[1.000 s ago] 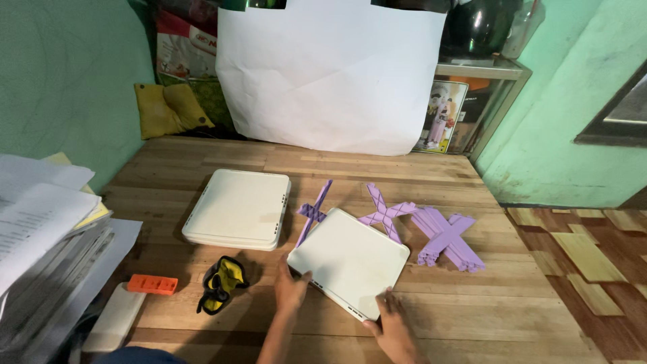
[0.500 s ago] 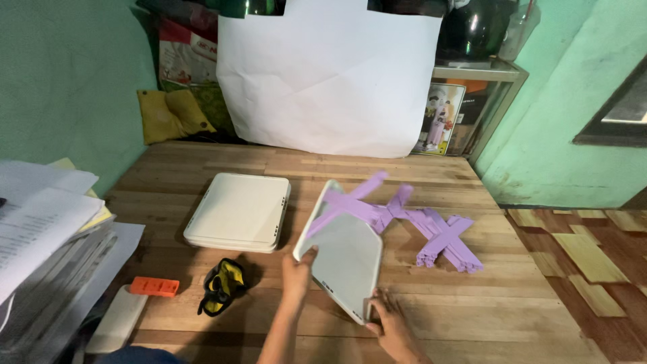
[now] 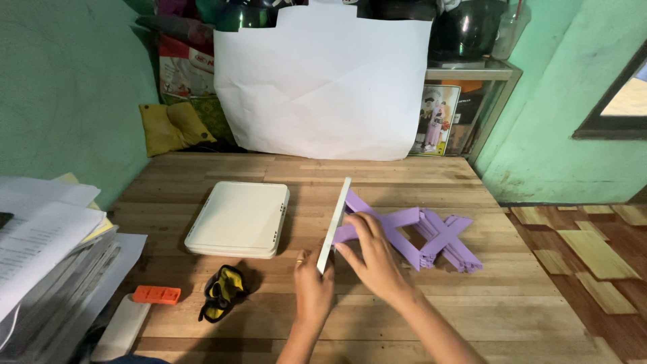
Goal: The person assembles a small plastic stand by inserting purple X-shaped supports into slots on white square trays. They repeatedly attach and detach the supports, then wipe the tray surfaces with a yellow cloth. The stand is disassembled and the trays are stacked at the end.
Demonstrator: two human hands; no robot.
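Wooden table [image 3: 404, 317], left hand [image 3: 312, 290] gripping white panel [image 3: 335, 222] edge-on, right hand [image 3: 374, 259] open on purple legs [image 3: 404, 219] — attachment hidden

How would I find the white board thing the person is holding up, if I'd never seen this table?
Look at the wooden table and find the flat stack of white panels lying left of the middle. Just right of it, the left hand holds one white panel. It is the only one standing on its edge, seen as a thin strip, with purple crossed legs behind it under the right hand.
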